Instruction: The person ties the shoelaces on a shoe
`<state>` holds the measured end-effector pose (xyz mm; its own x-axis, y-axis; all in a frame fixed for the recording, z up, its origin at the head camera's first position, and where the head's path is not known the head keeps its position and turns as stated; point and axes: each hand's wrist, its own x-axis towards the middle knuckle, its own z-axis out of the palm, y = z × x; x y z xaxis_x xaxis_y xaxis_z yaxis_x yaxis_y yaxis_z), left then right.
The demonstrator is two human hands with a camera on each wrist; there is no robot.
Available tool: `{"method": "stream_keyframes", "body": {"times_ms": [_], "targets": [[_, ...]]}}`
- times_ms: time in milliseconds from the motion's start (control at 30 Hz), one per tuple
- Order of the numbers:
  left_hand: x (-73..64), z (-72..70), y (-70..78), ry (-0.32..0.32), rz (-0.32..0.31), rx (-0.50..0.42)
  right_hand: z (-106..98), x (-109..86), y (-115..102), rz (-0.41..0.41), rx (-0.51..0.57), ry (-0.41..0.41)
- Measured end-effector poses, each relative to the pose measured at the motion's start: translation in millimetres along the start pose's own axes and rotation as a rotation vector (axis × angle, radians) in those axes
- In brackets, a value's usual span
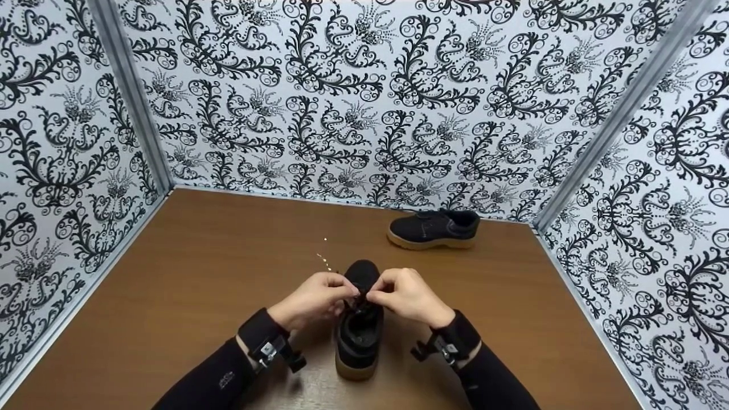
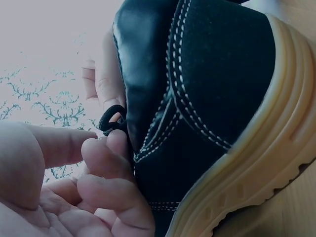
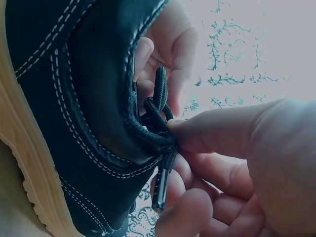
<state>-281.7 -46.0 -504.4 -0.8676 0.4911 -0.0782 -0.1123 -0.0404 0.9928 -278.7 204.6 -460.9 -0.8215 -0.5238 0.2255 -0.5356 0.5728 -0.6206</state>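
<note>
A black shoe (image 1: 357,341) with a tan sole and pale stitching stands on the table, toe pointing away from me. Over its lacing both hands meet. My left hand (image 1: 319,296), on the shoe's left side, pinches the black shoelace (image 2: 112,117) between thumb and fingertips, close to a small loop. From the right side my right hand (image 1: 411,296) grips the lace between thumb and fingers. A lace end with a dark shiny tip (image 3: 160,190) hangs below the right thumb in the right wrist view. The fingers partly cover the crossing of the laces.
A second black shoe (image 1: 434,229) with a tan sole lies near the back wall, its toe to the left. Patterned black-and-white walls (image 1: 342,102) border the brown table (image 1: 228,245) at the back and both sides. Small bright specks (image 1: 324,261) show left of the near shoe's toe.
</note>
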Motion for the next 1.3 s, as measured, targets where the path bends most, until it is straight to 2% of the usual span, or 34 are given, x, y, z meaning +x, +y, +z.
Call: {"method": "stream_keyframes", "body": {"times_ms": [133,400,500,833,1167,1300], "targets": [[-1.8,0.4,0.8,0.004,0.014,0.031,-0.2,-0.2,-0.2,-0.001,0.001,-0.002],[-3.3,1.4,-0.1,0.040,0.108,0.199,0.2,-1.0,0.7,0.005,0.032,-0.019],[-2.7,2.0,-0.7,0.050,0.115,0.222,0.4,-0.9,0.9,0.001,0.031,-0.016],[-2.5,1.6,-2.0,0.027,0.118,0.236,-0.1,-0.7,0.7,-0.005,0.022,-0.024],[-3.4,5.0,-0.6,0.045,0.134,0.256,0.5,-0.4,1.5,-0.010,0.017,-0.026],[-3.9,7.3,-0.3,0.047,0.119,0.220,-0.5,-0.9,2.4,-0.006,0.019,-0.036]]}}
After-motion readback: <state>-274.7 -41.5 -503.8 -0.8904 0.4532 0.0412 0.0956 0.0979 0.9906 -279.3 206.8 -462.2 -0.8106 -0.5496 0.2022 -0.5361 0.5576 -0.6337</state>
